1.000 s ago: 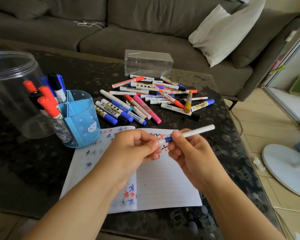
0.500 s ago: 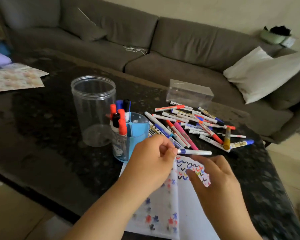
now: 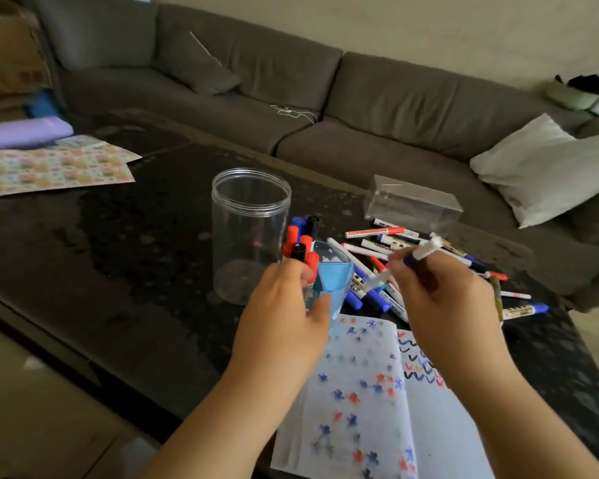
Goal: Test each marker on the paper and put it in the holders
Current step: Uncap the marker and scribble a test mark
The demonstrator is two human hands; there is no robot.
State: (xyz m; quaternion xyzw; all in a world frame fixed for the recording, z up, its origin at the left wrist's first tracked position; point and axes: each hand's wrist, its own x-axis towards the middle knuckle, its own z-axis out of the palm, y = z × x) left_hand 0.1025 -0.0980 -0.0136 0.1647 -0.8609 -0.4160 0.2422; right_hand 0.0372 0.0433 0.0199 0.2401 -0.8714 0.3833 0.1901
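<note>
My right hand grips a white marker with a blue end, tilted up to the right above the loose marker pile. My left hand wraps thumb and fingers around the blue divided holder, which has red, blue and black capped markers standing in its left compartment. A tall clear jar stands just behind and left of the holder. The open notebook paper, covered with red and blue test marks, lies under my forearms.
A clear rectangular box stands behind the pile. Patterned sheets lie at the dark table's far left. A grey sofa with a white pillow runs behind the table. The table's near edge drops to the floor.
The marker passed from my left hand's pinch into my right hand, which lifted off the paper. My left hand moved onto the blue holder. The view swung left.
</note>
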